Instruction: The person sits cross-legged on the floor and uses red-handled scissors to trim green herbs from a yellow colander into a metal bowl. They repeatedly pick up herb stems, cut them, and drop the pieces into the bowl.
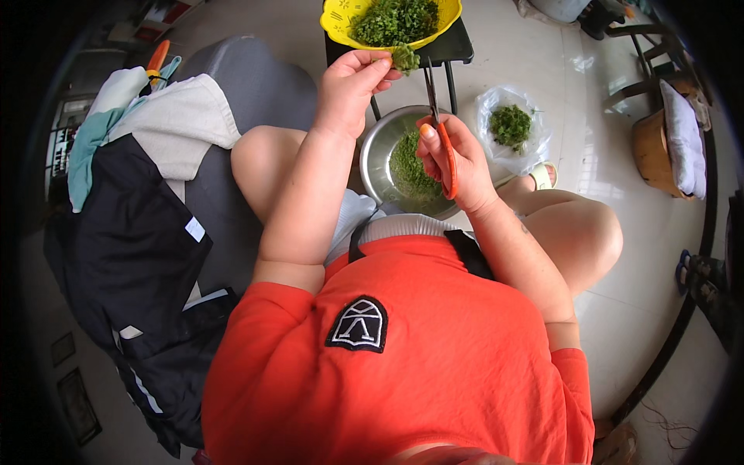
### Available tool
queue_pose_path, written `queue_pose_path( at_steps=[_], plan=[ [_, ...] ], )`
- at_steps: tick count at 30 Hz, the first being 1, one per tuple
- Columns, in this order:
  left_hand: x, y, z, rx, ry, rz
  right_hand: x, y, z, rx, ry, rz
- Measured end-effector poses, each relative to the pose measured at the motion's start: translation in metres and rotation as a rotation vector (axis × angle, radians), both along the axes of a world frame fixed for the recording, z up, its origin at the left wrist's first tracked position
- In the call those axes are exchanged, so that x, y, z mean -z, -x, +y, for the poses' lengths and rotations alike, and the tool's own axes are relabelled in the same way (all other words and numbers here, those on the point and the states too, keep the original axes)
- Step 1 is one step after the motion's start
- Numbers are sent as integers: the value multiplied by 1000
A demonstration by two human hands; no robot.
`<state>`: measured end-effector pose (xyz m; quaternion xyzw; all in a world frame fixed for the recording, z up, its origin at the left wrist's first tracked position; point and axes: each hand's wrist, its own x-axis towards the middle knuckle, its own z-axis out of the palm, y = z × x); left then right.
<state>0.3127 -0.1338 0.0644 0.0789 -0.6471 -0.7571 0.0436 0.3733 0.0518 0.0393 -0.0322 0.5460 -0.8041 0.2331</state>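
Observation:
My left hand (349,87) pinches a small green leafy sprig (405,59) between thumb and fingers, just before the rim of a yellow plastic basket (335,26). More leafy green sprigs (398,23) are heaped in that basket. In my right hand (465,160) are scissors (449,165) with orange-red handles, their blades pointing away from me, a little right of the sprig and apart from it. Below my hands, a stainless steel bowl (375,154) holds a pile of small green bits (410,165); my right hand hides part of it.
The basket stands on a black stool (459,49). On the tiled floor to the right lies a clear plastic bag (491,136) with green clippings (510,127). A grey sofa (256,75) with dark clothing (139,232) is at my left. Another person's legs (706,290) show at far right.

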Motion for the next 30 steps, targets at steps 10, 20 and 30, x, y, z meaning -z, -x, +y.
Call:
queue_pose_path(
  at_steps=[10,20,30],
  plan=[
    [5,2,19,34,114,99,9,13,-1,342,108,-9],
    [37,-26,48,264,257,35,14,28,13,533,-33,-15],
    [26,-31,53,351,135,-109,16,29,12,601,-41,43]
  ],
)
